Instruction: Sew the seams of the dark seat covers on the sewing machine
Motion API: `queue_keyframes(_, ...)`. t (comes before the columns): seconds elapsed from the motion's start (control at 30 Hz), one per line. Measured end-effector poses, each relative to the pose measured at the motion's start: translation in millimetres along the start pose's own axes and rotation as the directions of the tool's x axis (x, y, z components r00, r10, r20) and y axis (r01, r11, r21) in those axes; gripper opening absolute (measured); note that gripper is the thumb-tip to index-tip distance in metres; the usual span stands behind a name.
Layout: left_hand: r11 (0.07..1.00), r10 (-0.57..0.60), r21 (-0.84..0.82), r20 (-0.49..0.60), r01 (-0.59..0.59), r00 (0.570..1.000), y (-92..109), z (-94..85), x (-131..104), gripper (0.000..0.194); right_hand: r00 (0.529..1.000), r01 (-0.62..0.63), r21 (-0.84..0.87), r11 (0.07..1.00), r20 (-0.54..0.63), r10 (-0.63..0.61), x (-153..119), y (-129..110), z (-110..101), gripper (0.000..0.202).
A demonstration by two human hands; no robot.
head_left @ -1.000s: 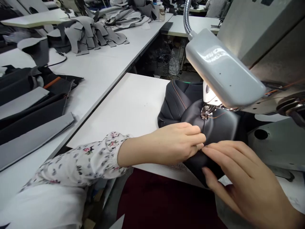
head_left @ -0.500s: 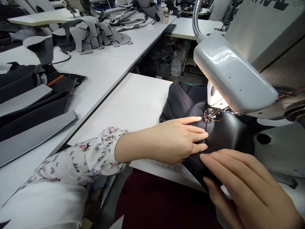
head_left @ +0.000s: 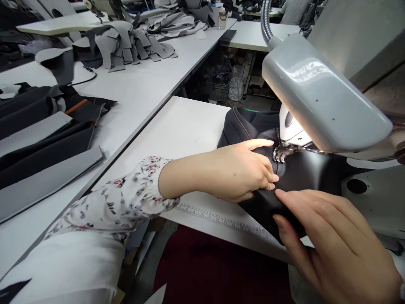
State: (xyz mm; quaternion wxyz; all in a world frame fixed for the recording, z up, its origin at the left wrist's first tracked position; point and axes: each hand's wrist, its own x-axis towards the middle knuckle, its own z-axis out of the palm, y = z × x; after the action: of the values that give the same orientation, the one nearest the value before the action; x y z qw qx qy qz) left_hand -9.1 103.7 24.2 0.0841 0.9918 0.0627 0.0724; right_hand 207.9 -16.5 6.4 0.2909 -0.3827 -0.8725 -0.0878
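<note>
Black leather-like material (head_left: 297, 173) with orange stitching lies under the presser foot (head_left: 280, 153) of a sewing machine. My left hand (head_left: 243, 171) rests on it just left of the foot, index finger stretched out and the other fingers bent together on the material. Nearer the front edge, my right hand (head_left: 335, 236) pinches the material between thumb and fingers. The machine's needle is too small to make out.
A grey lamp head (head_left: 322, 93) hangs over the machine. A printed ruler (head_left: 218, 216) runs along the front of the white table (head_left: 190, 126). On the left table lie dark and grey pieces (head_left: 41, 131), with grey cut pieces (head_left: 126, 44) behind.
My left hand's lower fingers have curled in, and its index finger stands further apart. The material near my hands has shifted slightly; the orange thread tail by the foot no longer shows. The view has moved a little.
</note>
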Motion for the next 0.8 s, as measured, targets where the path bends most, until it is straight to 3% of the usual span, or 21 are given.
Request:
queue_keyframes(0.4,1.000,0.016,0.005,0.013,-0.016,1.000,-18,-17.3,13,0.033,1.000,-0.027,0.094,0.995,-0.011,0.028,4,16,3,0.027)
queue_keyframes(0.6,0.999,0.050,0.017,-0.042,-0.049,0.998,-24,-12.1,13,0.023,0.999,-0.051,0.061,0.997,-0.003,0.052,-5,27,7,0.028)
queue_keyframes(0.8,0.996,0.073,0.057,-0.134,-0.066,0.988,-22,-3.7,11,0.027,0.998,-0.059,0.079,0.995,0.003,0.059,-5,40,10,0.030)
